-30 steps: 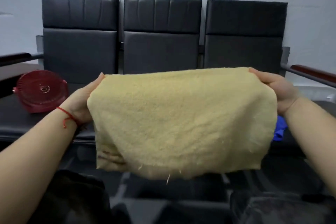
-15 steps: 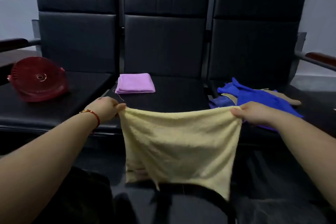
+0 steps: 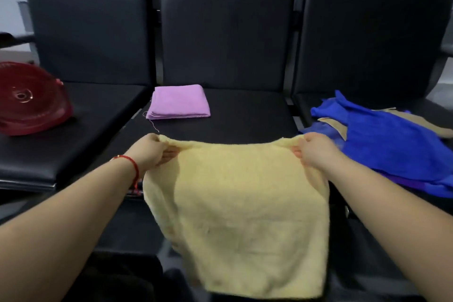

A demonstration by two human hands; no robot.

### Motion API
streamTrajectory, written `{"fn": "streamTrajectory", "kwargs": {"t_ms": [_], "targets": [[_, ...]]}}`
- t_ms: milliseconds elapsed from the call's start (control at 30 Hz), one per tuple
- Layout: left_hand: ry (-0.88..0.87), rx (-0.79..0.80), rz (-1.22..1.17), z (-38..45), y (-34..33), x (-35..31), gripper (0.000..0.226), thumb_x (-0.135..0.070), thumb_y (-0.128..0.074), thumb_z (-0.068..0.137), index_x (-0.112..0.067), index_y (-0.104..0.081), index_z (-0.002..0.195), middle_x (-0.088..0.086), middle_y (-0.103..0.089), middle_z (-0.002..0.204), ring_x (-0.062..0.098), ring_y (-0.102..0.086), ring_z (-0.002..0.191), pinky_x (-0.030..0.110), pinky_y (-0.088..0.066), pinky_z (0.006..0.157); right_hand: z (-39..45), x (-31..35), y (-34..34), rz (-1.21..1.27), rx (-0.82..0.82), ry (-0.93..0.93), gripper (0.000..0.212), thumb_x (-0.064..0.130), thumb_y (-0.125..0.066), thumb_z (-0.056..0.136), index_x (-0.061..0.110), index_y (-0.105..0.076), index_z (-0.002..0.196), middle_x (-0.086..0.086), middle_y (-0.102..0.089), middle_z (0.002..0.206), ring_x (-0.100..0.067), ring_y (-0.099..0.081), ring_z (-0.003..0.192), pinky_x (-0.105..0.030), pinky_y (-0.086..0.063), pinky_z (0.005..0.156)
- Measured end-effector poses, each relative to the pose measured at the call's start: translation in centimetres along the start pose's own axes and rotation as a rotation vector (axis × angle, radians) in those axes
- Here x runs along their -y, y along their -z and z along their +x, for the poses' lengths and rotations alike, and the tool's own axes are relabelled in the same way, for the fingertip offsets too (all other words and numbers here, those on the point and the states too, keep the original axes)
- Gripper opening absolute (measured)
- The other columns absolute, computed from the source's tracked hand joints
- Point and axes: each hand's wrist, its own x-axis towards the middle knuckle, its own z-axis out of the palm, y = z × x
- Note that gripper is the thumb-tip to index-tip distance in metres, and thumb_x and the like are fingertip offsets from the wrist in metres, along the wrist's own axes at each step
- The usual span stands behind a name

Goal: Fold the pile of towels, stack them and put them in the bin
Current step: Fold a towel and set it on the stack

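Note:
A yellow towel [image 3: 240, 208] is stretched between my two hands over the front edge of the middle seat, its lower part hanging down past the edge. My left hand [image 3: 150, 151] pinches its top left corner. My right hand [image 3: 315, 152] pinches the top right corner. A folded pink towel [image 3: 179, 103] lies at the back left of the middle seat. A loose pile of blue towels [image 3: 389, 140], with a beige one among them, lies on the right seat. The red bin [image 3: 27, 103] lies tipped on the left seat.
Three black padded seats [image 3: 245, 115] stand in a row with tall backrests behind. Metal armrests show at the far left and far right edges. My dark-clothed legs are at the bottom of the view.
Both hands have brought the yellow towel down from chest height and forward onto the front of the middle seat. My view has tilted downward.

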Motion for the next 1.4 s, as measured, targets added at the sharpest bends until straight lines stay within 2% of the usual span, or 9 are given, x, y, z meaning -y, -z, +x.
{"fn": "streamTrajectory", "kwargs": {"t_ms": [67,133,200,333,867,1067,1200,1300,1400], "targets": [[-0.153,-0.015,0.394,1.0,-0.6,0.4,0.032,-0.024,-0.054,0.093,-0.007,-0.048,0.119,0.003,-0.064,0.109,0.025,-0.060,0.104,0.036,-0.048,0.091,0.6,-0.2,-2.0,-0.247,-0.003,0.116,0.011,0.015,-0.046,0.096,0.014,-0.053,0.088,-0.004,-0.058,0.087,-0.026,-0.058,0.090,-0.029,-0.039,0.068],[-0.288,0.023,0.680,1.6,-1.2,1.1,0.045,-0.029,-0.052,0.095,-0.014,-0.038,0.135,0.000,-0.049,0.130,0.023,-0.047,0.123,0.031,-0.034,0.101,0.0,-0.3,-3.7,-0.306,0.020,0.202,0.034,0.023,-0.053,0.093,0.015,-0.047,0.125,-0.001,-0.057,0.113,-0.025,-0.058,0.104,-0.028,-0.042,0.075],[-0.416,0.049,0.777,3.0,-1.8,1.6,0.054,-0.029,-0.048,0.096,-0.014,-0.029,0.144,0.002,-0.035,0.148,0.020,-0.034,0.135,0.028,-0.025,0.109,-0.2,-0.5,-5.1,-0.378,0.015,0.244,0.068,0.033,-0.052,0.094,0.017,-0.017,0.150,0.000,-0.044,0.140,-0.024,-0.046,0.125,-0.031,-0.039,0.096],[-0.503,0.040,0.807,6.7,-2.5,0.7,0.057,-0.027,-0.047,0.096,-0.015,-0.026,0.148,-0.001,-0.029,0.153,0.016,-0.026,0.139,0.023,-0.018,0.110,2.6,-0.9,-6.0,-0.523,-0.051,0.327,0.075,0.043,-0.038,0.097,0.022,0.007,0.153,-0.001,-0.033,0.150,-0.023,-0.036,0.134,-0.035,-0.032,0.107],[-0.510,-0.290,0.618,19.6,-5.5,-2.8,0.042,-0.028,-0.063,0.082,-0.021,-0.057,0.122,0.002,-0.061,0.118,0.023,-0.051,0.112,0.034,-0.038,0.097,16.4,2.3,-6.8,-0.436,-0.176,0.413,0.066,0.043,-0.045,0.094,0.037,-0.013,0.150,0.012,-0.032,0.152,-0.015,-0.040,0.133,-0.033,-0.040,0.099],[-0.383,-0.367,0.711,20.8,-5.7,-3.1,0.069,-0.047,-0.063,0.076,-0.024,-0.038,0.136,0.006,-0.048,0.130,0.029,-0.049,0.117,0.040,-0.040,0.094,17.3,2.4,-7.2,-0.416,-0.245,0.415,0.054,0.040,-0.050,0.091,0.026,-0.038,0.142,0.008,-0.043,0.143,-0.014,-0.044,0.128,-0.036,-0.038,0.105],[-0.238,-0.453,0.610,19.6,-6.0,-3.2,0.079,-0.053,-0.072,0.070,-0.015,-0.034,0.129,0.009,-0.051,0.122,0.030,-0.054,0.104,0.039,-0.042,0.079,16.7,2.8,-7.3,-0.604,-0.415,0.497,0.026,0.036,-0.053,0.090,0.019,-0.056,0.109,0.002,-0.053,0.108,-0.018,-0.051,0.094,-0.031,-0.039,0.081],[-0.175,-0.415,0.578,18.6,-5.4,-3.3,0.078,-0.060,-0.073,0.066,-0.014,-0.036,0.118,0.008,-0.055,0.111,0.028,-0.054,0.096,0.035,-0.041,0.075,15.5,3.5,-7.0,-0.672,-0.215,0.429,0.019,0.037,-0.040,0.097,0.020,-0.046,0.092,0.006,-0.053,0.083,-0.014,-0.050,0.068,-0.028,-0.034,0.053],[-0.118,-0.239,0.609,17.0,-4.5,-3.7,0.081,-0.071,-0.063,0.069,-0.017,-0.039,0.125,0.004,-0.054,0.120,0.028,-0.051,0.110,0.037,-0.044,0.087,14.0,3.5,-6.4,-0.713,-0.129,0.432,0.032,0.050,-0.041,0.095,0.022,-0.049,0.108,0.007,-0.056,0.099,-0.016,-0.052,0.090,-0.029,-0.041,0.069]]}}
